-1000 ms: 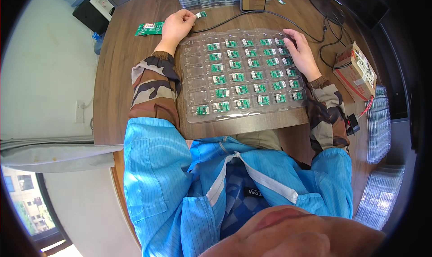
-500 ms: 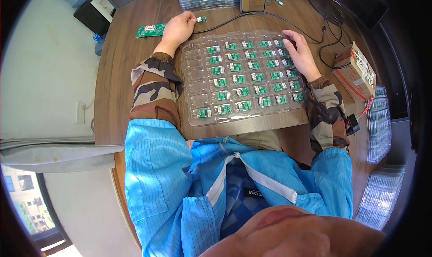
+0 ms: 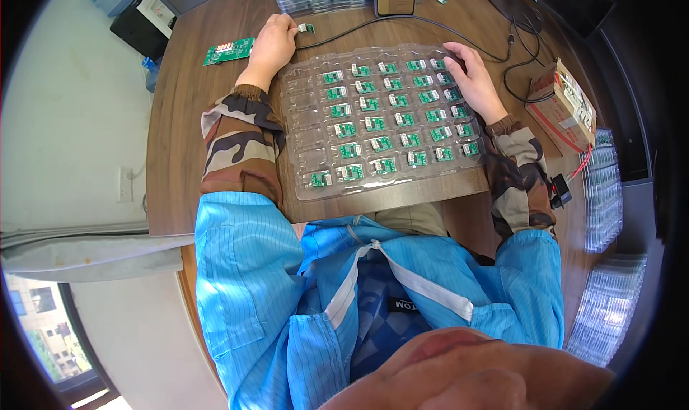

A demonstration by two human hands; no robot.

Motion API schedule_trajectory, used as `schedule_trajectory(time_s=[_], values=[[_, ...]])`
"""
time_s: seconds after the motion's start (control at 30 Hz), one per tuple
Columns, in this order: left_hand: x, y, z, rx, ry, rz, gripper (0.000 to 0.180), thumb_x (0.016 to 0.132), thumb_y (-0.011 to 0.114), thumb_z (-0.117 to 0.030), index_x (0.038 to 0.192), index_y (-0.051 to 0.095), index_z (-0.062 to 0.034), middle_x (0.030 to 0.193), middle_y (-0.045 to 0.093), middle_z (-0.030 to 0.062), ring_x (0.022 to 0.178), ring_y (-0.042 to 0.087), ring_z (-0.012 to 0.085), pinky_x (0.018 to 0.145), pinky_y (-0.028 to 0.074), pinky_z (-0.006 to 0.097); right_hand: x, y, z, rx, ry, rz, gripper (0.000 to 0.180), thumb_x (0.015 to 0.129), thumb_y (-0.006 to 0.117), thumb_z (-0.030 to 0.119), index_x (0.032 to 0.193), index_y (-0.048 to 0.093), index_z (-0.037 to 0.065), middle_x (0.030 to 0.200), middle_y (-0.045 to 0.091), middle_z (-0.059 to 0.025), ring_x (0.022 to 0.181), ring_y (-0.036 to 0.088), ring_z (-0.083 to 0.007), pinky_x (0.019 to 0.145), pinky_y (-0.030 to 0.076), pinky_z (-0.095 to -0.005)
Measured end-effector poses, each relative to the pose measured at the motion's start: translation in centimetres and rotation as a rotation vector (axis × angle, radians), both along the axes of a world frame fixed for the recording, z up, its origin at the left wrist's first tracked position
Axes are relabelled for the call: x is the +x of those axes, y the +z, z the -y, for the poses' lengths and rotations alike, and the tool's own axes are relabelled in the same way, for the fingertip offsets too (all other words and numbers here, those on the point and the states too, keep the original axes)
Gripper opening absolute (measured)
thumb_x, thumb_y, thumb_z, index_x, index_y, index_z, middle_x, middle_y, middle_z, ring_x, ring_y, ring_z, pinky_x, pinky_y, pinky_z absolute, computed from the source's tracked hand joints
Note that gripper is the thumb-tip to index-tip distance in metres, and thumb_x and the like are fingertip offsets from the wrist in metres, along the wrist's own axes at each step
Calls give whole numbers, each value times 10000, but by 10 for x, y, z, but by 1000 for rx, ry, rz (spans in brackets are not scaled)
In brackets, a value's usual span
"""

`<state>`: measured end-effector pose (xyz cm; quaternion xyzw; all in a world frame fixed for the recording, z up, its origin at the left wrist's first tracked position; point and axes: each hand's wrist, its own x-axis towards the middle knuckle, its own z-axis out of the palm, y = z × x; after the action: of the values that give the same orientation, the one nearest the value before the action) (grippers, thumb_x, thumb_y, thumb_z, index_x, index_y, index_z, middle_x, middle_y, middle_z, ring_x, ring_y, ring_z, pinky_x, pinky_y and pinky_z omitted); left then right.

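- Wide brown desk [image 3: 186, 123] underneath it all, bending at the edges in this view.
- Clear plastic tray [image 3: 303, 120] flat on it, rows of little boards [image 3: 381, 144] across; the leftmost column shows one only in its nearest pocket.
- Right hand [image 3: 474, 80] at the tray's far right corner, thumb and fingers apart, resting over the rim; its fingertips cover part of a corner board.
- Left hand [image 3: 274, 42] up beyond the tray's far left corner, fingers together, looking clamped on the edge of a small board.
- Long green board [image 3: 226, 52], digits lit red, lying left of that hand; its right end is tucked out of sight behind the hand.
- And the key piece, the small green board [image 3: 307, 29] with a white connector: just right of the left fingertips, long axis running roughly left to right, the tray nearer the body. Left hand right on it, right hand well apart. Thumb contact is hard to make out, and whether anything links the two boards behind the hand, I can't tell.
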<state>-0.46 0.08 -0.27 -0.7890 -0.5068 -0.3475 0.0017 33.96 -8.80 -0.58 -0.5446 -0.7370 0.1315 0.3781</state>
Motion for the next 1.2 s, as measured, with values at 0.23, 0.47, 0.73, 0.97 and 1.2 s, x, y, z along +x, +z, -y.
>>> schedule_trajectory(time_s=[0.23,0.47,0.73,0.97,1.2], values=[[-2,0,0,-56,-5,60,130,780,493,-148,797,528,-25,842,554,167,824,522,341,716,416,406,-1,0,-1,21,13,19,315,832,501,239,1105,487,83,1090,489,-123,1037,444,-275,884,356,-340],[1,5,3,-68,-17,80,129,782,503,-168,807,534,-45,825,559,148,806,531,325,696,417,396,1,1,1,41,14,-3,301,838,488,245,1086,488,74,1063,489,-131,1016,452,-277,871,362,-345],[2,3,4,-130,41,100,154,794,507,-207,821,539,-59,837,573,137,793,544,309,687,422,383,2,0,3,44,4,-27,297,850,474,248,1077,492,58,1062,489,-135,1021,455,-269,869,364,-339],[0,2,0,-139,44,112,157,786,517,-204,814,551,-54,830,578,138,783,552,302,686,426,379,7,12,13,131,-40,-141,284,885,433,237,1054,514,23,1017,512,-110,947,498,-200,824,391,-287],[1,0,2,-97,2,176,132,768,547,-174,791,568,-45,791,582,136,727,566,286,652,439,366,16,21,97,-20,-8,-507,226,896,425,161,1001,530,-9,958,537,-33,868,524,-99,788,421,-226]])
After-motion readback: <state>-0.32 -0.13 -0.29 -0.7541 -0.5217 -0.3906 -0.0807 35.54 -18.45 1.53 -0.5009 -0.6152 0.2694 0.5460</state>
